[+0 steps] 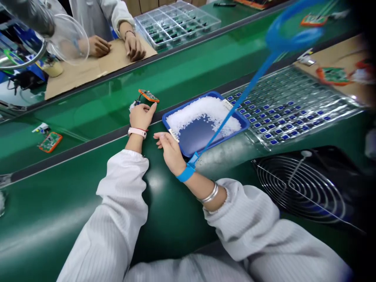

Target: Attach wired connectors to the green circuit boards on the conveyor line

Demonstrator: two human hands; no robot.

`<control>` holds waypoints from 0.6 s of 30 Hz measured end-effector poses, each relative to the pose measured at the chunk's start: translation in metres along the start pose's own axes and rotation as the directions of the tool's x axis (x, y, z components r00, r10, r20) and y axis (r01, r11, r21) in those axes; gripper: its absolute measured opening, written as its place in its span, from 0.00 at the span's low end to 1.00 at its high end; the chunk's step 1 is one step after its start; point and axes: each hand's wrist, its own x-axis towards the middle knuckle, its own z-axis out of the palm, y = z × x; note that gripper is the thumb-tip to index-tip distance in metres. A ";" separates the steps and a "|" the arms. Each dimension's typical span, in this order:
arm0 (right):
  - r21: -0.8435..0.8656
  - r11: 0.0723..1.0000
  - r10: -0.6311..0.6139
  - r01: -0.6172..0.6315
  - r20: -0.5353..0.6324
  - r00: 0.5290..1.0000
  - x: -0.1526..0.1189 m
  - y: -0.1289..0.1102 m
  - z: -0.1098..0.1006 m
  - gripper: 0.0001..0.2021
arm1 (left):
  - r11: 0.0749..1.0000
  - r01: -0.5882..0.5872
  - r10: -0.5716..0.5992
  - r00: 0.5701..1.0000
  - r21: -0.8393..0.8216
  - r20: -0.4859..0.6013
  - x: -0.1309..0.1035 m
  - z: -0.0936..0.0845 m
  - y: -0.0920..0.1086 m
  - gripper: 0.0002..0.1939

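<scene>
My left hand (pixel 141 118) reaches over the green conveyor belt and grips a small circuit board (pixel 149 96) with an orange edge. The thumb meets the board's near edge, while the other fingers are partly hidden behind the hand. Dark wires run from the board to a white connector piece (pixel 134 104) beside the fingers. Just left of a blue tray (pixel 190 145) of white granules, my right hand (pixel 169 150) hovers with fingers loosely bent and nothing visible in them. A blue wrist strap (pixel 186 173) with a blue cord is on that wrist.
Another orange-edged board (pixel 51 141) lies on the belt at left. Right of the tray is a clear sheet (pixel 282 113) of small blue parts, with a fan with a wire guard (pixel 296 188) nearer me. Across the belt, a person's hands (pixel 134 46) rest on cardboard near a compartment box (pixel 176 23).
</scene>
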 end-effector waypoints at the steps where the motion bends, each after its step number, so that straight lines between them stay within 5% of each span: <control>1: -0.001 1.000 0.003 -0.003 0.004 1.000 0.000 -0.001 0.000 0.18 | 1.000 0.008 -0.008 1.000 0.009 -0.004 0.003 0.001 0.001 0.25; 6: -0.022 1.000 0.015 -0.014 0.031 0.999 0.000 -0.002 -0.001 0.15 | 0.996 0.088 -0.088 0.996 -0.008 -0.028 0.020 0.008 -0.007 0.27; 11: -0.048 0.998 -0.025 0.030 0.101 0.995 -0.003 -0.001 0.001 0.11 | 0.955 0.153 -0.172 0.983 -0.253 -0.056 0.036 0.012 -0.031 0.15; 15: -0.106 0.990 -0.072 0.097 0.216 0.974 -0.009 -0.015 0.003 0.08 | 0.775 0.216 -0.283 0.959 -0.594 -0.021 0.033 0.001 -0.037 0.06; 18: -0.149 0.949 -0.236 0.278 0.253 0.938 -0.002 -0.039 -0.011 0.09 | 0.670 0.203 -0.279 0.960 -0.714 0.011 0.012 -0.013 -0.038 0.06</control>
